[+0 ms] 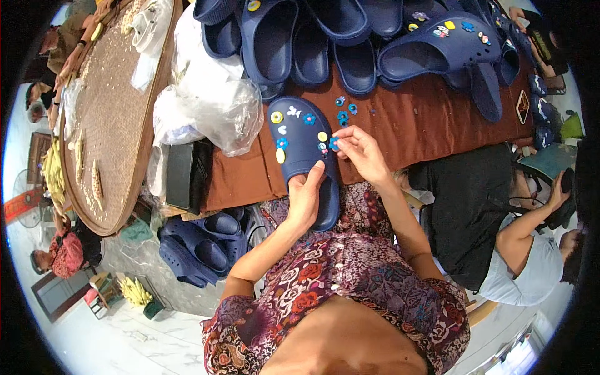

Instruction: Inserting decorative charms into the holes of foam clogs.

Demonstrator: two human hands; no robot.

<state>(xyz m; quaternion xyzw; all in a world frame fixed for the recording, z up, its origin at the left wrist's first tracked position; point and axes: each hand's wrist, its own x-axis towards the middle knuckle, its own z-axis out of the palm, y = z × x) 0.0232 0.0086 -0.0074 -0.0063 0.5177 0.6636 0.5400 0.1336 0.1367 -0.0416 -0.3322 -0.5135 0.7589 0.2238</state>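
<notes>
Pinching a small blue flower charm (334,144) between thumb and fingertips, the right hand (364,155) is poised by the edge of a navy clog (304,150); from where I stand, I can't tell whether the charm touches the shoe. The clog lies just left of that hand, toe pointing away from the wearer. The left hand (304,199) grips it at the foot opening, thumb on top at the rim, the other fingers mostly hidden. Ahead of that thumb, the upper already carries yellow rounds (277,117), blue flowers (309,119), a white heart (282,130) and a white bow (294,111). Just beyond the right fingertips, a few loose charms (343,117) sit on brown cloth (400,125), and farther ahead of both hands rises a heap of navy clogs (269,44). Left of the left hand there's a crumpled plastic bag (215,115), a black box-shaped object (181,176) nearer, and well out past them a big woven tray (115,119) with corn cobs (96,181). Behind and left of the left hand, more clogs (209,253) bunch together. Off to the right hand's right is black fabric (465,219), and past it another person (528,269) in a pale top.
</notes>
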